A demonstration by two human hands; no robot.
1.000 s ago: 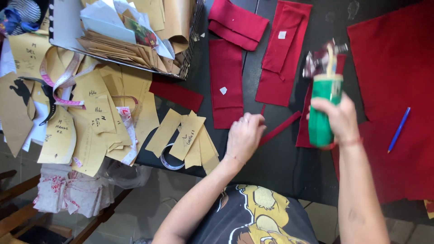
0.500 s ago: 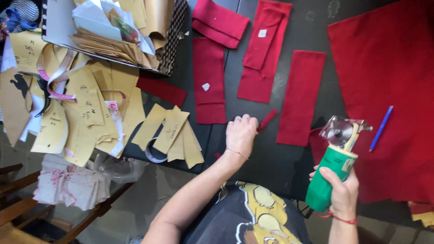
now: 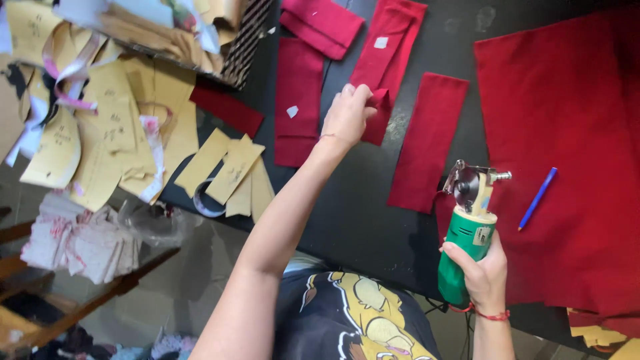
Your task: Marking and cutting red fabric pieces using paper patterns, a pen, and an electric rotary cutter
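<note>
Left hand (image 3: pixel 347 117) has reached forward and grasped the red fabric strip (image 3: pixel 379 120)

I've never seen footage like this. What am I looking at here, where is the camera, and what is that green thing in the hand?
There is no machine here: a person works with two bare hands, and the camera sits on their head, looking down over a black table. The left hand pinches a small piece of red cloth. The right hand grips a green handheld cutter with a round metal blade at its top, held at the edge of a large red fabric sheet. More cut red strips lie flat on the table, and a blue pen rests on the big sheet. To the left lies a heap of tan paper pattern pieces, and a basket holds more paper.
</note>
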